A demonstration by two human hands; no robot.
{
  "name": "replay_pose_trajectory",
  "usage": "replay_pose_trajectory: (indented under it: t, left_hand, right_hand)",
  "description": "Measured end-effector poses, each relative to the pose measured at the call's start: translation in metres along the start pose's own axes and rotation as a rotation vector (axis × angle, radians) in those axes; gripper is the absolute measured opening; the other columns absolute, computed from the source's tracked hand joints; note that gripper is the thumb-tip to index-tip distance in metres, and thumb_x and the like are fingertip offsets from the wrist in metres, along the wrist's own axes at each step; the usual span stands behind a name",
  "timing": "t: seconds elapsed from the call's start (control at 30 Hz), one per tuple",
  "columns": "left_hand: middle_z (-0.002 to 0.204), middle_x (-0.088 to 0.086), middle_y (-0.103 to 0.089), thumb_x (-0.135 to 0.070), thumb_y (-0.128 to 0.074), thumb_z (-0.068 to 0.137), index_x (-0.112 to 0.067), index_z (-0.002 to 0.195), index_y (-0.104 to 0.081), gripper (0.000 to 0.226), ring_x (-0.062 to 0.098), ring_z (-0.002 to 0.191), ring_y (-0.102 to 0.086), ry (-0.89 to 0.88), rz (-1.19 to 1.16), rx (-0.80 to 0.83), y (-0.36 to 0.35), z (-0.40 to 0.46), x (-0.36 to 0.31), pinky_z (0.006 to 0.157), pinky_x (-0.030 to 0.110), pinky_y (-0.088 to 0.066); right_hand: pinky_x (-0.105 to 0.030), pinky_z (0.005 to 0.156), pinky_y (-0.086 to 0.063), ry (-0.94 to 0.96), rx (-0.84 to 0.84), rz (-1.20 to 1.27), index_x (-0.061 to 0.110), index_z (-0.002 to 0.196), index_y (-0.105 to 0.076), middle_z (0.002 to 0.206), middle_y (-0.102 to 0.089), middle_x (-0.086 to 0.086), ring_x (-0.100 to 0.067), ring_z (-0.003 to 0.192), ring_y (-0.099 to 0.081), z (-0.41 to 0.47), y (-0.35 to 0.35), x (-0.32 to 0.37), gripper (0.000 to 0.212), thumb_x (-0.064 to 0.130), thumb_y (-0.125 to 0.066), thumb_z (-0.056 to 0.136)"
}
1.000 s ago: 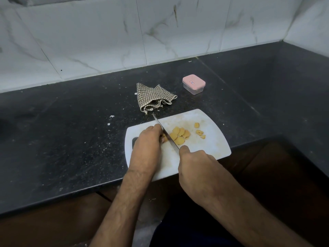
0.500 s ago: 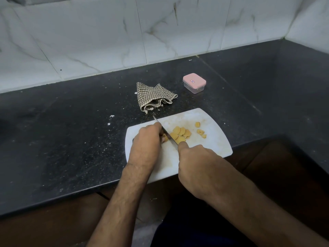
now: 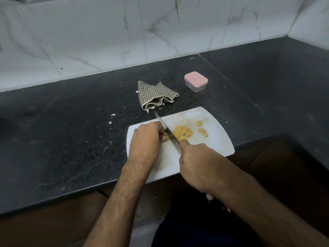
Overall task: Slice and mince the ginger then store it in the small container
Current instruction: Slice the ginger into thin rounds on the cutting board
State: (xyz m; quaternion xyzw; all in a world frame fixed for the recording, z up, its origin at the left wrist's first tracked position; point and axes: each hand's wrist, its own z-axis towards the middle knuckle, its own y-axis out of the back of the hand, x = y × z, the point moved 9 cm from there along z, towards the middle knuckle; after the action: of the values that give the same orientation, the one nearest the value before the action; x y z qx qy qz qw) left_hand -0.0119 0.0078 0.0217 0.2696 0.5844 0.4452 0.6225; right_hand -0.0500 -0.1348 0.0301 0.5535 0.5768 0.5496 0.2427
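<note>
On the white cutting board (image 3: 217,139) lie several yellow ginger slices (image 3: 183,131) and a few small bits (image 3: 203,131). My left hand (image 3: 146,139) grips the remaining ginger piece (image 3: 166,138), mostly hidden under its curled fingers. My right hand (image 3: 199,164) holds the knife (image 3: 168,133) by its handle, index finger along the spine. The blade lies slanted between my left fingers and the slices, tip pointing away. The small clear container with a pink lid (image 3: 196,81) stands closed on the counter beyond the board.
A crumpled checked cloth (image 3: 155,96) lies just behind the board's far left corner. The black stone counter (image 3: 71,139) has white crumbs on it. Marble wall tiles (image 3: 160,29) rise at the back and right. The board overhangs the counter's front edge.
The knife blade has shifted slightly along the ginger beside my left fingers. Both hands stay in nearly the same place, and the slices and container have not moved.
</note>
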Motion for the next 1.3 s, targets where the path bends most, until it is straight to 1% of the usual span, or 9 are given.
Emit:
replay_pose_trajectory:
  t: [0.07, 0.17, 0.27, 0.4, 0.53, 0.73, 0.87, 1.03, 1.3]
  left_hand:
    - [0.078, -0.006, -0.068, -0.015, -0.075, 0.086, -0.026, 0.081, -0.065, 0.016, 0.022, 0.080, -0.063, -0.012, -0.004, -0.015, 0.001, 0.000, 0.002, 0.084, 0.045, -0.052]
    - [0.077, -0.005, -0.068, -0.013, -0.073, 0.086, -0.025, 0.080, -0.063, 0.017, 0.023, 0.080, -0.063, -0.024, -0.003, -0.029, 0.000, -0.002, 0.000, 0.084, 0.046, -0.052]
    - [0.073, -0.005, -0.066, -0.009, -0.068, 0.085, -0.024, 0.078, -0.064, 0.017, 0.023, 0.077, -0.062, -0.036, -0.014, -0.044, 0.001, -0.003, -0.003, 0.082, 0.047, -0.052]
    - [0.073, -0.006, -0.067, -0.006, -0.068, 0.083, -0.025, 0.076, -0.063, 0.021, 0.023, 0.077, -0.064, -0.021, -0.039, -0.044, 0.000, -0.003, -0.001, 0.084, 0.048, -0.053]
    - [0.077, -0.005, -0.068, -0.010, -0.070, 0.086, -0.023, 0.081, -0.066, 0.015, 0.023, 0.081, -0.065, -0.024, -0.030, -0.021, -0.002, -0.003, -0.002, 0.087, 0.047, -0.052]
    - [0.073, -0.004, -0.066, -0.010, -0.069, 0.086, -0.019, 0.079, -0.065, 0.012, 0.022, 0.076, -0.062, -0.027, -0.045, -0.035, 0.001, -0.005, -0.002, 0.077, 0.046, -0.053]
    - [0.075, -0.007, -0.069, -0.013, -0.073, 0.087, -0.020, 0.081, -0.068, 0.010, 0.017, 0.076, -0.065, 0.046, -0.107, -0.049, -0.002, -0.008, 0.004, 0.074, 0.044, -0.055]
    - [0.078, -0.010, -0.070, -0.017, -0.074, 0.088, -0.024, 0.084, -0.069, 0.009, 0.016, 0.079, -0.065, 0.088, -0.118, -0.074, 0.000, -0.009, 0.010, 0.077, 0.043, -0.055]
    - [0.088, -0.014, -0.070, -0.020, -0.071, 0.087, -0.031, 0.091, -0.060, 0.016, 0.013, 0.087, -0.065, 0.097, -0.025, -0.078, -0.004, -0.016, 0.009, 0.074, 0.041, -0.055]
  right_hand:
    - [-0.026, 0.055, -0.039, 0.008, -0.010, -0.006, 0.021, 0.130, -0.040, 0.091, -0.049, -0.002, -0.016, 0.078, -0.053, 0.001, 0.000, 0.001, 0.028, 0.020, -0.038, 0.101]
    - [-0.028, 0.063, -0.041, 0.017, -0.049, -0.032, 0.022, 0.129, -0.041, 0.085, -0.046, 0.001, -0.017, 0.086, -0.055, 0.002, -0.002, 0.002, 0.028, 0.021, -0.040, 0.101]
    - [-0.030, 0.065, -0.043, 0.001, -0.059, -0.026, 0.022, 0.128, -0.042, 0.078, -0.041, 0.004, -0.017, 0.086, -0.055, 0.007, -0.004, 0.002, 0.029, 0.020, -0.042, 0.099]
    - [-0.030, 0.068, -0.045, 0.002, -0.047, -0.036, 0.022, 0.131, -0.041, 0.085, -0.045, 0.002, -0.017, 0.089, -0.056, 0.010, -0.007, 0.004, 0.033, 0.018, -0.044, 0.098]
    - [-0.032, 0.073, -0.052, -0.005, 0.013, -0.021, 0.022, 0.133, -0.039, 0.097, -0.053, -0.002, -0.019, 0.093, -0.059, 0.001, -0.009, -0.001, 0.033, 0.020, -0.042, 0.100]
    - [-0.026, 0.052, -0.037, -0.006, 0.065, -0.006, 0.017, 0.131, -0.039, 0.090, -0.046, -0.003, -0.017, 0.077, -0.051, 0.009, -0.013, -0.005, 0.030, 0.017, -0.039, 0.101]
    - [-0.031, 0.062, -0.044, -0.023, 0.019, -0.034, 0.020, 0.130, -0.039, 0.086, -0.047, -0.001, -0.019, 0.086, -0.056, 0.014, -0.021, -0.006, 0.029, 0.019, -0.040, 0.100]
    - [-0.038, 0.080, -0.056, -0.036, -0.019, -0.063, 0.024, 0.131, -0.036, 0.094, -0.052, -0.001, -0.020, 0.092, -0.059, 0.014, -0.023, -0.007, 0.033, 0.020, -0.042, 0.099]
    - [-0.038, 0.078, -0.056, -0.004, -0.064, -0.039, 0.024, 0.125, -0.043, 0.096, -0.057, -0.001, -0.019, 0.091, -0.060, 0.008, -0.014, -0.020, 0.023, 0.027, -0.039, 0.103]
